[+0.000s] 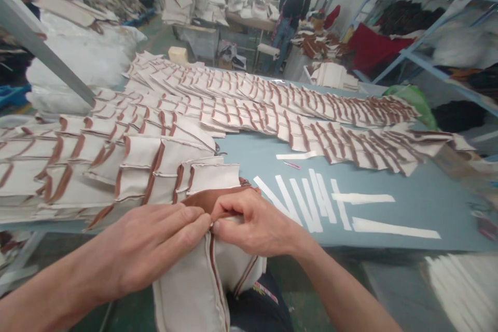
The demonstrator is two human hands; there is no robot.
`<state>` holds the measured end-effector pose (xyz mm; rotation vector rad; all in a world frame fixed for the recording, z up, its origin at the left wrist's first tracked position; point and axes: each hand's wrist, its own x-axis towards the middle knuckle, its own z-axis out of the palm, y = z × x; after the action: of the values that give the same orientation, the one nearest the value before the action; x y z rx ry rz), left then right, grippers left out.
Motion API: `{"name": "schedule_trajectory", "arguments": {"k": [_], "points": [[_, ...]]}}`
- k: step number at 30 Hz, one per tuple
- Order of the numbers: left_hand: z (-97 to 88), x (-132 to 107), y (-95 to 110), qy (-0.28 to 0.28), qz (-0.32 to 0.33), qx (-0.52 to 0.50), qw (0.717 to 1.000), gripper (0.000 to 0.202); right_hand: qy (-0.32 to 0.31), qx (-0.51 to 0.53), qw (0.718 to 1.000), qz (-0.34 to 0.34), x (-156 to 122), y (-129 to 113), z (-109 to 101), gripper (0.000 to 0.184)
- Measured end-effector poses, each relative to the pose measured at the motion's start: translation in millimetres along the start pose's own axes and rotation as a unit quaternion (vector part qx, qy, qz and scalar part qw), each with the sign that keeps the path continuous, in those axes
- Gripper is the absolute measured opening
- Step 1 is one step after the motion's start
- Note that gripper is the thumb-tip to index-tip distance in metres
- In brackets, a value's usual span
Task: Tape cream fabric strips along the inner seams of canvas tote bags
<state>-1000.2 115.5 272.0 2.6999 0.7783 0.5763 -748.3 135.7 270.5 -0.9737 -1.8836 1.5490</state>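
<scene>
My left hand (155, 244) and my right hand (257, 225) meet at the table's near edge, both pinched on the top edge of a cream canvas piece with brown trim (194, 290). The piece hangs down off the edge toward my lap. Its brown inner lining (202, 198) shows just above my fingers. Directly behind my hands lies the nearest stack of matching canvas pieces (187, 176).
Long overlapping rows of cream and brown canvas pieces (272, 109) cover the blue-grey table (408, 202). White strips (311, 199) lie to the right of my hands, with a small pink item (291, 165) behind them. A person (291, 10) stands at a far table. Metal shelving (428, 26) stands at right.
</scene>
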Motion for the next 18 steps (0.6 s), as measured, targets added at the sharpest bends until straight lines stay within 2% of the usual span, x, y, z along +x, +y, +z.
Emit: {"name": "schedule_trajectory", "arguments": {"k": [2,7,11,15,16,18], "points": [[-1.4,4.4,1.4,0.009,0.034,0.028,0.999,0.040,-0.009,0.021,1.000,0.012,0.2,2.0,-1.4,0.008],[-3.6,10.6,1.6,0.012,0.046,0.024,0.999,0.047,-0.073,0.110,0.991,0.022,0.2,7.7,-8.2,0.023],[-4.1,10.5,-1.1,0.003,0.088,0.048,0.995,0.048,-0.068,0.131,0.989,-0.021,0.7,13.0,-7.1,0.021],[-3.8,9.1,-4.3,-0.006,0.118,0.081,0.990,0.045,-0.054,0.179,0.982,0.010,2.1,18.7,1.0,0.024],[-3.6,8.8,-4.2,-0.008,0.113,0.076,0.991,0.044,-0.056,0.199,0.978,0.027,2.1,19.6,2.8,0.026],[-3.4,8.6,-2.0,-0.008,0.064,0.041,0.997,0.041,-0.070,0.225,0.971,0.045,1.5,19.7,5.0,0.032]]}}
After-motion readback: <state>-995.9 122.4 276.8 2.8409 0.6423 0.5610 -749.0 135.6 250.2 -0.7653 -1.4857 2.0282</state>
